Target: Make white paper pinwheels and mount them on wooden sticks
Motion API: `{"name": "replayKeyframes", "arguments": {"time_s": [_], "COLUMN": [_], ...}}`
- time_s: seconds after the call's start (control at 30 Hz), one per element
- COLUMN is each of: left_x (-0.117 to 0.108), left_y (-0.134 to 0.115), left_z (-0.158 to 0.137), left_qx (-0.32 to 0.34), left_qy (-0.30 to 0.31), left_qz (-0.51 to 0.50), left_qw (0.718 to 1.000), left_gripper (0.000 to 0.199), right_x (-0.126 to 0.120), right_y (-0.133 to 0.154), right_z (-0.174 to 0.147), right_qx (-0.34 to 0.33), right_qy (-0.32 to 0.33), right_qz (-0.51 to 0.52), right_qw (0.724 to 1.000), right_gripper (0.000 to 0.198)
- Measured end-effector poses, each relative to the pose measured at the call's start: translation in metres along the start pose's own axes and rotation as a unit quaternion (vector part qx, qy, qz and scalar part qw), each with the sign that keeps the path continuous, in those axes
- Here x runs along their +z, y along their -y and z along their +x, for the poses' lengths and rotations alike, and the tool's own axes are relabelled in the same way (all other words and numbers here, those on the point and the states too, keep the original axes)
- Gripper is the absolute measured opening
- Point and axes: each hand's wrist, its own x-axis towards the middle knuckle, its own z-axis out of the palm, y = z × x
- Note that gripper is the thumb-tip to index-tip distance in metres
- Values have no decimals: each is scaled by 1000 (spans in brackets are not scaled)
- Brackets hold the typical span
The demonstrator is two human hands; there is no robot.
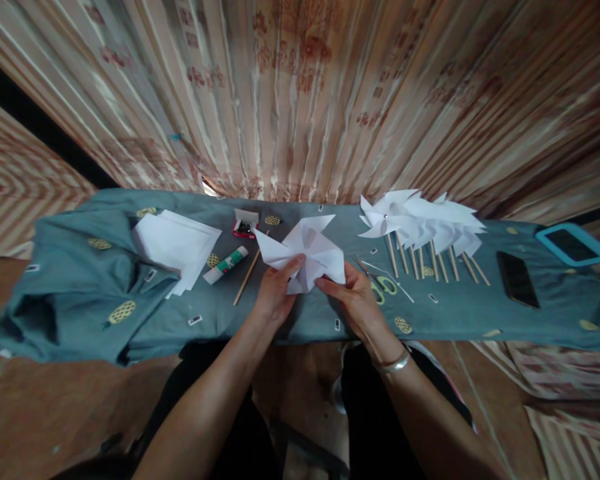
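A white paper pinwheel (307, 243) is held up over the cloth-covered table between both hands. My left hand (279, 288) grips its lower left side, with the thumb pressed near the centre. On the lower right blade, my right hand (353, 293) pinches the paper between thumb and fingers. Just left of the pinwheel lies a thin wooden stick (247, 277), partly behind the paper. A glue stick (226, 265) rests farther left, and a small open red box (245, 224) with dark contents sits behind it. Scissors with green handles (384, 285) lie beside my right hand, partly covered by it.
White paper sheets (175, 243) are stacked on the left. Several finished pinwheels on sticks (430, 223) overlap in a row at back right. A dark phone (517, 280) and a blue-framed tablet (573, 244) lie far right. A curtain (300, 120) hangs behind the table (300, 327).
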Motion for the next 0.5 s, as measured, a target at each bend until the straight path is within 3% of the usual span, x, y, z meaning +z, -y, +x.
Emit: {"name": "replayKeyframes", "arguments": {"time_s": [0.5], "left_x": [3], "left_y": [2], "left_z": [-1], "left_qx": [-13], "left_qy": [-10], "left_qz": [12], "left_qw": [1000], "left_gripper": [31], "right_x": [-1], "right_y": [3], "right_z": [-2], "right_qx": [4], "right_qy": [-21], "right_qz": [2], "right_qw": [1000], "right_gripper": [47]}}
